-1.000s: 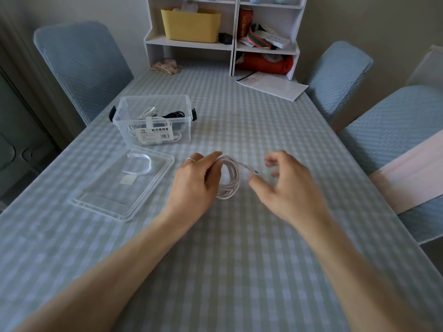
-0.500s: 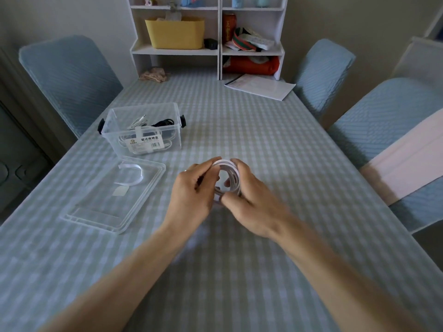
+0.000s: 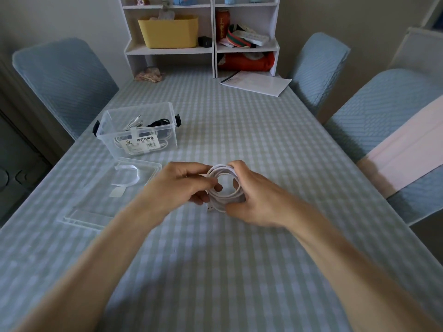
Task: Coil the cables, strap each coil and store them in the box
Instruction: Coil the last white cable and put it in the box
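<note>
Both hands meet over the middle of the checked table [image 3: 239,130]. White cable coil [image 3: 226,188] held just above the cloth, wound in several loops, one plug end poking out at its near-left edge. Left hand [image 3: 177,188] pinches the coil's left side, fingers curled through the loop. Right hand [image 3: 256,200] curls round the right side, thumb along the near rim. Clear box [image 3: 139,130] stands far left of the hands, lidless, with white and black cables inside. Its lid [image 3: 100,200] lies flat just near of the box, a white strap [image 3: 128,176] curved on top. Shelf unit [image 3: 203,37] at the far end; papers [image 3: 256,83] lie near it.
</note>
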Motion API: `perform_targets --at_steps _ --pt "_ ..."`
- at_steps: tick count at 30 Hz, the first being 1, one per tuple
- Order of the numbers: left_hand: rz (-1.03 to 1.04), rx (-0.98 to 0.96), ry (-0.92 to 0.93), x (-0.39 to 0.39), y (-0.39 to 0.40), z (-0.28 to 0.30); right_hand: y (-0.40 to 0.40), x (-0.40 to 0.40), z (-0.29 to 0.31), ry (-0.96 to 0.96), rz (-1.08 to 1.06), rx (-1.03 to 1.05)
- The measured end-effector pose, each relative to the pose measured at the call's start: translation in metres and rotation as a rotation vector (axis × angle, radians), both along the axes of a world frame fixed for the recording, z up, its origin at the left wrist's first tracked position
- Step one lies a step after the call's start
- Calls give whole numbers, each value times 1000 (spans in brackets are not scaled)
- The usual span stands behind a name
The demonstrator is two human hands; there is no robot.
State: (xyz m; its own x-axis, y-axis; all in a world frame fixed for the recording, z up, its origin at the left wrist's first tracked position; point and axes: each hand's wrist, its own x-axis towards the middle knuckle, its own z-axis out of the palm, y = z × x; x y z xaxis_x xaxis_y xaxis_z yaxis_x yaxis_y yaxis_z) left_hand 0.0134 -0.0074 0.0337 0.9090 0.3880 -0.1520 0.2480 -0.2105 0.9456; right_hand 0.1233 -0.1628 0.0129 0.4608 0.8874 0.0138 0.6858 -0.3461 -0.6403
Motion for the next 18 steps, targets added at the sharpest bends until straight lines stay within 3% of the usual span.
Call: perform_targets --at_steps 8,12,18 --pt "-185 107 234 14 3 26 2 1 5 0 72 -28" --pt "-12 -10 157 18 -2 17 1 7 5 -46 26 -8" --pt "310 -351 32 14 -16 -3 3 3 2 -147 21 -69"
